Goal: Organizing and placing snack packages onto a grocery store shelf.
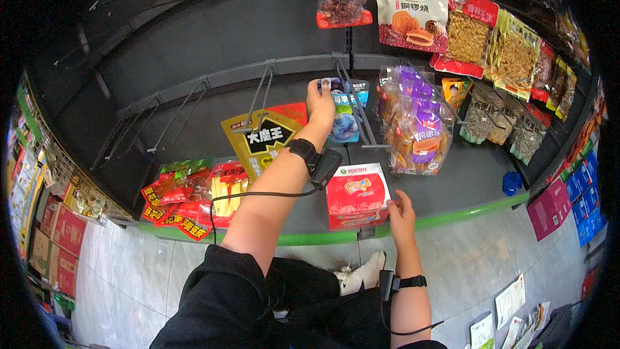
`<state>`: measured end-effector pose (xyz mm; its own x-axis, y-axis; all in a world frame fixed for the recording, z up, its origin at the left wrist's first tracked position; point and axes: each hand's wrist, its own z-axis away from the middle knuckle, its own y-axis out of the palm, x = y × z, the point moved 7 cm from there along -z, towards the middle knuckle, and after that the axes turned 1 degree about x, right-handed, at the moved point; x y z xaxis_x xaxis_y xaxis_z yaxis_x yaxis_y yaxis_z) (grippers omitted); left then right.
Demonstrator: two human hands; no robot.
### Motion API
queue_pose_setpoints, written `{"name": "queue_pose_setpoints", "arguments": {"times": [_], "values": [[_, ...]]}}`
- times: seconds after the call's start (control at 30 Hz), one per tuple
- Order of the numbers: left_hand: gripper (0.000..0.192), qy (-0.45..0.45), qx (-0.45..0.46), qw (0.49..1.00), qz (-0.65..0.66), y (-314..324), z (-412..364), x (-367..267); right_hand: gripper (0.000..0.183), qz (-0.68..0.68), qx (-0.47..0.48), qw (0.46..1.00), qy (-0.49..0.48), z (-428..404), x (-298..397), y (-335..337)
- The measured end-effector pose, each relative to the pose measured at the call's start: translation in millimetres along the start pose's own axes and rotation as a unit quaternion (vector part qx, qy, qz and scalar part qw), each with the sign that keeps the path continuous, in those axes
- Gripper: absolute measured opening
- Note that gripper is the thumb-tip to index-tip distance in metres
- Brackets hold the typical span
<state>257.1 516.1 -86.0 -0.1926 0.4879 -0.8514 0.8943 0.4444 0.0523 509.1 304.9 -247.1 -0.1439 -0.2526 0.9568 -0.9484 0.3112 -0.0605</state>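
My left hand [320,106] reaches to the back of the shelf, its fingers on the upper left edge of a blue dried-fruit pouch [345,121]. That pouch is at a wire peg hook [356,102], which partly covers it. My right hand [402,218] is at the right side of a red and white carton [357,198], thumb and fingers apart, the thumb by the carton's edge. The carton stands at the shelf's front. Behind my left forearm a gold and black snack bag [264,135] hangs on another hook, partly hidden.
Purple-labelled clear bags [416,126] hang right of the blue pouch. Red snack packets [177,198] lie at the shelf's left. Bare peg hooks [179,116] stick out at left. A green strip [450,218] edges the shelf. A blue object [511,183] lies near its right end.
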Motion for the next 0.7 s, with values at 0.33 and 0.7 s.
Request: {"name": "queue_pose_setpoints", "arguments": {"times": [0.33,0.7], "values": [[0.022,-0.054,-0.094,0.992,-0.061,8.4,-15.1,-13.8,0.038,-0.042,-0.002,0.999,0.026,2.6,-18.0,-7.9],[0.057,-0.067,-0.066,0.995,-0.036,9.0,-10.1,1.0,0.04,0.026,0.005,1.0,0.014,-3.3,-15.5,2.6]]}}
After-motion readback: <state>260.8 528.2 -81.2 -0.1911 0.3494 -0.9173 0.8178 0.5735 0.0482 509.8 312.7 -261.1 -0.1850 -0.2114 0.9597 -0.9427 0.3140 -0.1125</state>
